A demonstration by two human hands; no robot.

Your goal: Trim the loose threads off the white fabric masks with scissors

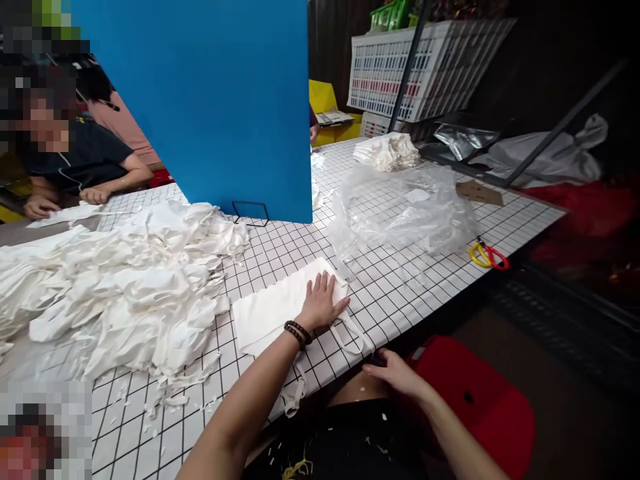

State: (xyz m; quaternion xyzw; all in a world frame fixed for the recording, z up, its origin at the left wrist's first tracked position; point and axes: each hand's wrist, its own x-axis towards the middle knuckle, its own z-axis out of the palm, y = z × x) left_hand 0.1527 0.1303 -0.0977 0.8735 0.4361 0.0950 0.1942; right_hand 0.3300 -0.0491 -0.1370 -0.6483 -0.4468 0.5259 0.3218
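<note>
My left hand [320, 303] lies flat, fingers spread, on a folded white cloth bag [273, 310] that rests on the grid-patterned table [400, 293]. A dark bead bracelet circles that wrist. The bag's thin white straps [350, 337] trail over the table's front edge. My right hand [393, 372] sits below the table edge near my lap, fingers loosely curled close to a strap; whether it grips anything I cannot tell.
A big heap of white cloth bags [125, 287] fills the left. A blue divider board [215, 100] stands behind. Crumpled clear plastic [405, 210], yellow-red scissors [487, 255], white crates [425, 67], a red stool [475, 400]. Other people sit at the far left.
</note>
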